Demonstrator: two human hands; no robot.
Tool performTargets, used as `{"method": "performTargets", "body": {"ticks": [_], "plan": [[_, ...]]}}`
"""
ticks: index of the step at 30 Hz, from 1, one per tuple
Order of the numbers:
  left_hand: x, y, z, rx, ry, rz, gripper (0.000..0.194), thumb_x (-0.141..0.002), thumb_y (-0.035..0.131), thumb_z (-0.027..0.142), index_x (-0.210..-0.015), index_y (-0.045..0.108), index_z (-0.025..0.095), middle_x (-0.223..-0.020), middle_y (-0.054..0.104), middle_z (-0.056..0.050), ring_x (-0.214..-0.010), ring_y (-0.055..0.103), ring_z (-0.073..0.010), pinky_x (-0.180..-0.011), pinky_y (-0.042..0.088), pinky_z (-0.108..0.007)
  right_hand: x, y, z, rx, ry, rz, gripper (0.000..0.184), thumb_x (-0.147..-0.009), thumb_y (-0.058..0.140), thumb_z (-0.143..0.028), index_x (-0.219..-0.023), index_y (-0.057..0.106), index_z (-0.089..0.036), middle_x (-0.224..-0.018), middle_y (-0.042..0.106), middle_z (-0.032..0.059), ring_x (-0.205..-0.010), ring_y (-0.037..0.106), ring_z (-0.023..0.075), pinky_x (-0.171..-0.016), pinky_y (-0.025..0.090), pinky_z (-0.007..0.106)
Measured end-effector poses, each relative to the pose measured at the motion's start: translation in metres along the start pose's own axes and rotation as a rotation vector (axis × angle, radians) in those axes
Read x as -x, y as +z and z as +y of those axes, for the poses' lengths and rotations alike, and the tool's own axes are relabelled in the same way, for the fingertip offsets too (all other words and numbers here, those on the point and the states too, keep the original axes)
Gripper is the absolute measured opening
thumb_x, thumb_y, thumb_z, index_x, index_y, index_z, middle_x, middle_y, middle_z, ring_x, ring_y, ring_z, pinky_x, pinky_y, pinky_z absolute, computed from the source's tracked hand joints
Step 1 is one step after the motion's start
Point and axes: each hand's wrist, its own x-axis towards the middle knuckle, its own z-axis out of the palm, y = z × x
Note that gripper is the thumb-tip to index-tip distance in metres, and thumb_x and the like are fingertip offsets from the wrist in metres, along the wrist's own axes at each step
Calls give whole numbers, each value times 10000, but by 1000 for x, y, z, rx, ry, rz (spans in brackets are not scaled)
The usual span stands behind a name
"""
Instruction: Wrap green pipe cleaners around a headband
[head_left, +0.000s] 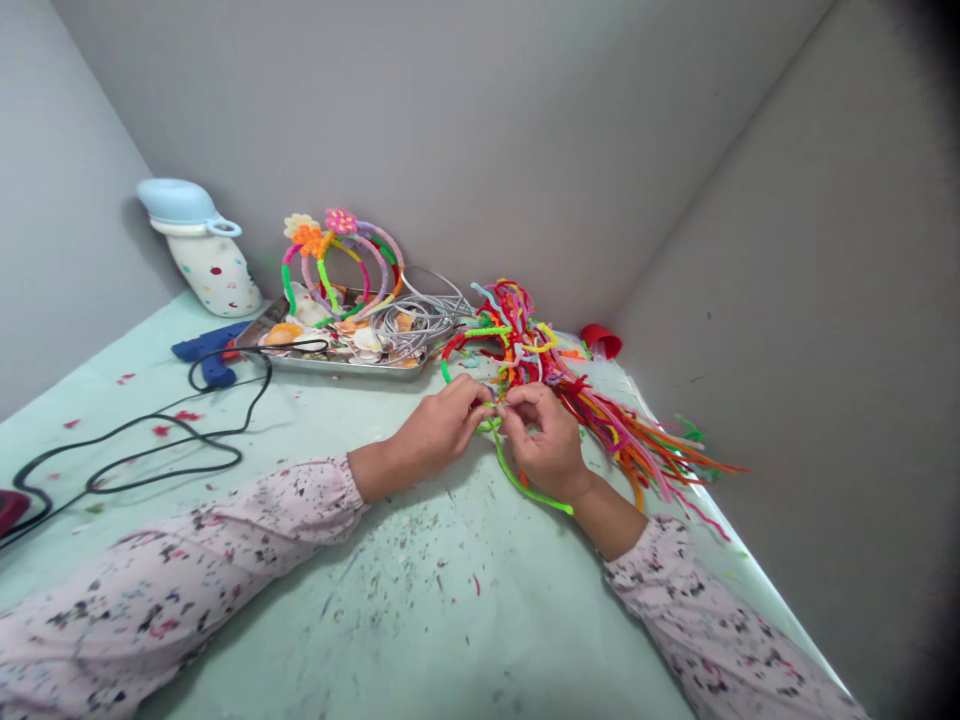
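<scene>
My left hand [439, 425] and my right hand [540, 440] meet over the pale green table top, their fingertips pinching a bright green pipe cleaner [525, 488]. Its free end curves down past my right wrist. A tangled heap of multicoloured pipe cleaners [592, 405] lies just beyond my right hand, with strands fanning out to the right. Further back, several pipe-cleaner hoops with flower tops [337, 265] stand on a metal tray [337, 366]. The tray also holds seashells.
A blue glue gun [210, 352] lies left of the tray, and its black cable [142, 450] loops across the table. Grey wire [420, 320] is coiled on the tray's right side. A white dotted flask [210, 270] and a red cup [600, 341] stand near grey walls. Scraps litter the table.
</scene>
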Motion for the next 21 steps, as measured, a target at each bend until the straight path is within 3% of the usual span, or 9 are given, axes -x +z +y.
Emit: {"method": "performTargets", "body": {"ticks": [13, 21], "plan": [[2, 1, -1, -68, 62, 22, 91, -929, 422, 211, -925, 506, 176, -862, 569, -41, -781, 533, -148, -677, 435, -263, 0, 3, -5, -78, 92, 12, 131, -827, 597, -181, -913, 510, -228, -836, 573, -4, -651, 602, 127, -623, 520, 271], [0, -2, 0, -18, 22, -5, 101, -932, 427, 222, -927, 516, 175, -876, 573, -45, -799, 529, -155, -701, 434, -275, -1, 2, -5, -53, 66, 15, 104, -829, 582, -177, -895, 518, -225, -845, 559, 14, -679, 583, 141, -620, 518, 282]]}}
